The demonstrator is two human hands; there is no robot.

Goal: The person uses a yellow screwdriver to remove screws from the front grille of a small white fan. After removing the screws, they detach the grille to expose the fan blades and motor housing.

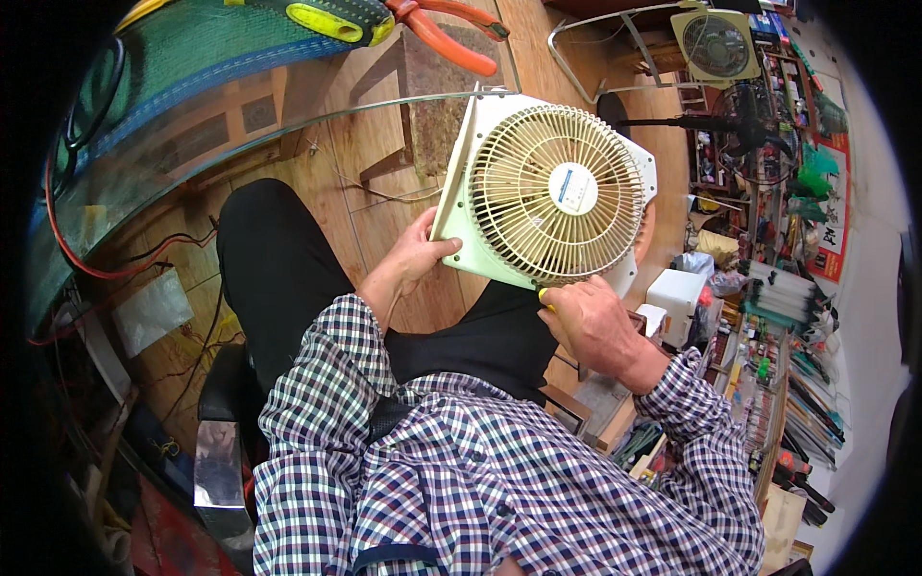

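Observation:
An off-white box fan (459, 252) with a round slatted grille (519, 216) is held up above my lap, tilted. My left hand (419, 252) grips its casing at the lower left corner, thumb on the front face. My right hand (597, 324) is closed around what looks like a yellow-handled screwdriver (546, 296), mostly hidden in my fingers. The tool's end meets the casing's lower edge, just below the grille. Small dark screws or screw holes dot the casing's border.
A glass-topped table (317, 120) curves across the upper left, with orange-handled pliers (447, 38) and a yellow-green handled tool (325, 21) on it. A low stool (437, 106) stands beyond. Crowded shelves (759, 365) line the right, with another box fan (715, 46) at far right.

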